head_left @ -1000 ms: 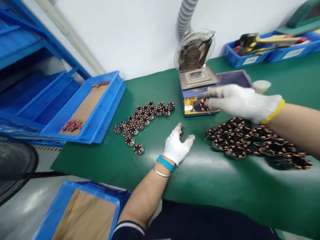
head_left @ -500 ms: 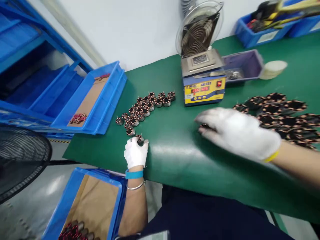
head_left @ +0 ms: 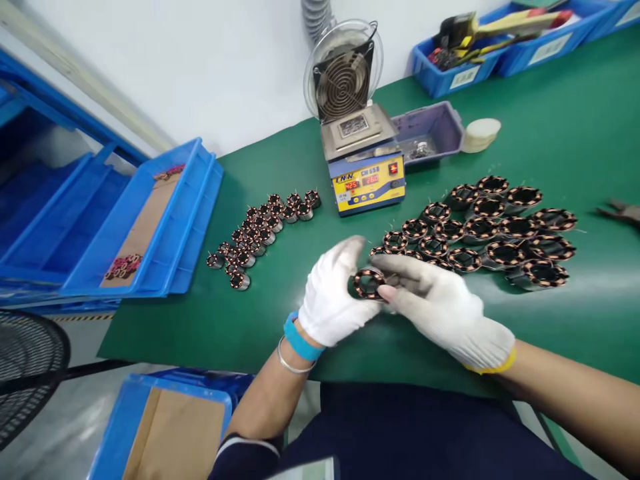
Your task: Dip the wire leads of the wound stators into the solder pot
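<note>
My left hand (head_left: pixel 335 293), in a white glove, is closed around a motor stator (head_left: pixel 369 284), a dark ring with copper windings, above the front of the green table. My right hand (head_left: pixel 435 293), also gloved, grips the stator's right side with a bare thumb tip on its rim. Its other fingers partly hide that side. Just beyond the hands stands a group of larger-looking stators (head_left: pixel 484 228), spread to the right. A tighter group of stators (head_left: pixel 257 227) stands to the left.
A solder pot (head_left: pixel 367 167) with a lit display and a fan (head_left: pixel 344 83) stands at the back. Beside it are a purple bin (head_left: pixel 453 127) and white discs (head_left: pixel 481 133). Pliers (head_left: pixel 620 211) lie right. Blue trays (head_left: pixel 200 220) stand left; a floor fan (head_left: pixel 30 373) is lower left.
My left hand has moved right from the left group, taking a stator from its near end. My right hand has come in to meet it at the stator. The view has shifted right.
</note>
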Demonstrator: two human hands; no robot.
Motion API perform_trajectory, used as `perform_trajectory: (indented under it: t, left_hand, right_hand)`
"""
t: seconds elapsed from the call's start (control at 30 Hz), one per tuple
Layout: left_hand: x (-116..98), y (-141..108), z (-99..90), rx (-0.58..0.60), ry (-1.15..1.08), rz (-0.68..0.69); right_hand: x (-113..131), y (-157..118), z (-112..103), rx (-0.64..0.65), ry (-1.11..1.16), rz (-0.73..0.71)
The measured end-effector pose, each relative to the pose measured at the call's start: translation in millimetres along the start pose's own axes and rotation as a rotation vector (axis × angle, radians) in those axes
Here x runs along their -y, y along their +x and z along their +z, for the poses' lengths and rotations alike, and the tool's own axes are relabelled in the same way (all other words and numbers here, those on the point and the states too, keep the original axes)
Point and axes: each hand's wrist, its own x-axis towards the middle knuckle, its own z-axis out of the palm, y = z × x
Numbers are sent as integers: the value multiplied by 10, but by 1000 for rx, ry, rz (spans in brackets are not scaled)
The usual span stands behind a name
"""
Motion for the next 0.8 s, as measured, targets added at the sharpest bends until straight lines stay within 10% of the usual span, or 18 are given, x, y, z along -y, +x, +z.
perform_trajectory:
  t: [0.33,0.53,0.7,0.8]
  left_hand:
    - [72,-27,222,87,-171,-214]
    - [233,-23,-342,634,-698,-334]
    - [203,29,-198,43,-840,-358]
    - [16,28,9,4,-730,-379]
  right_hand:
    - [-1,-36,-185,-186,-494,-456]
    - [-16,-49,-229,-296,-278,-261]
    - [-14,-22,-176,-272,-68,-195]
    - [-12,-26,-135,-246,-25,-195]
